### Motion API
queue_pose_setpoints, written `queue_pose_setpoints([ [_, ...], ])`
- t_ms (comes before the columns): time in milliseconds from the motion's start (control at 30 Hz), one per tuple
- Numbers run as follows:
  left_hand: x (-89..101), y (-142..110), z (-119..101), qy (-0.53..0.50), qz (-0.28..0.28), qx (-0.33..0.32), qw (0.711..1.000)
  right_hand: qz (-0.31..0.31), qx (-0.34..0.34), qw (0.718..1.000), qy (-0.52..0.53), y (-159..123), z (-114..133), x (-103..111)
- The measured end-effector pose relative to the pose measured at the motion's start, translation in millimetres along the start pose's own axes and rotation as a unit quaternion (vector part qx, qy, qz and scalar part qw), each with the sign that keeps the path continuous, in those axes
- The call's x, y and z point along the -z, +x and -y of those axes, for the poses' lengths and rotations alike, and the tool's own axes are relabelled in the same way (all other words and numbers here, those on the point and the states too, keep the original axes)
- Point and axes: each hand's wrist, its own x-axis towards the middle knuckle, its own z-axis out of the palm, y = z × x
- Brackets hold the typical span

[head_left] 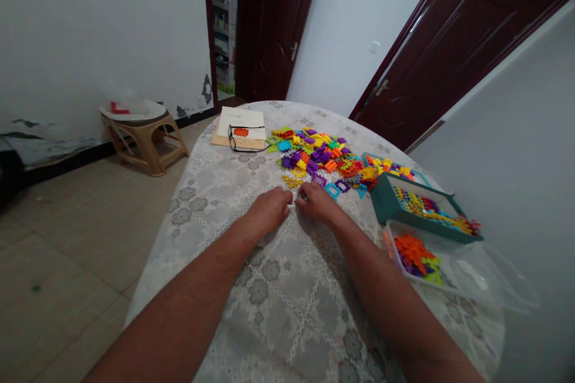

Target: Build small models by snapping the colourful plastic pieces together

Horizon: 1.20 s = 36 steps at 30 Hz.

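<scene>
My left hand (270, 208) and my right hand (318, 202) rest close together on the lace-patterned tablecloth (287, 299), fingertips almost touching. Both have the fingers curled into a pinch around something small between them that I cannot make out. Just beyond the hands lies a spread of small plastic building pieces (321, 155) in yellow, purple, orange, green and blue. A yellow piece (291, 181) and a blue frame piece (333, 190) lie nearest the fingers.
A teal box (385, 203) with sorted pieces stands at the right, a clear plastic tub (471, 275) with orange pieces in front of it. A notebook with black glasses (242, 131) lies at the far left of the table. A wooden stool (144, 131) stands on the floor.
</scene>
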Motion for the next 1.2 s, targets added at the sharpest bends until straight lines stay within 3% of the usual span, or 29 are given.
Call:
queue_pose_setpoints([
  [167, -0.1, 0.2, 0.0, 0.003, -0.003, -0.009, 1.0, -0.031, -0.004, 0.998, 0.058, -4.5, 0.3, 2.3],
  [400, -2.5, 2.1, -1.1, -0.03, -0.017, 0.0, 0.999, -0.115, 0.046, 0.973, 0.195, -35.4, 9.2, -8.8],
  [567, -6.3, 3.3, 3.1, -0.031, -0.02, -0.002, 0.999, -0.104, 0.076, 0.961, 0.246, -43.1, 15.3, -14.1],
  [767, -4.7, 5.0, 3.6, -0.031, -0.03, -0.012, 0.999, -0.115, 0.144, 0.963, 0.195, -44.0, 30.2, -19.2],
  [933, 0.3, 5.3, 0.6, -0.029, -0.028, 0.016, 0.999, -0.121, 0.124, 0.973, 0.149, -40.4, 31.7, -32.7],
  [1200, 2.7, 3.9, 0.9, -0.081, -0.038, -0.016, 0.996, -0.137, 0.124, 0.976, 0.118, -38.6, 34.2, -38.6],
])
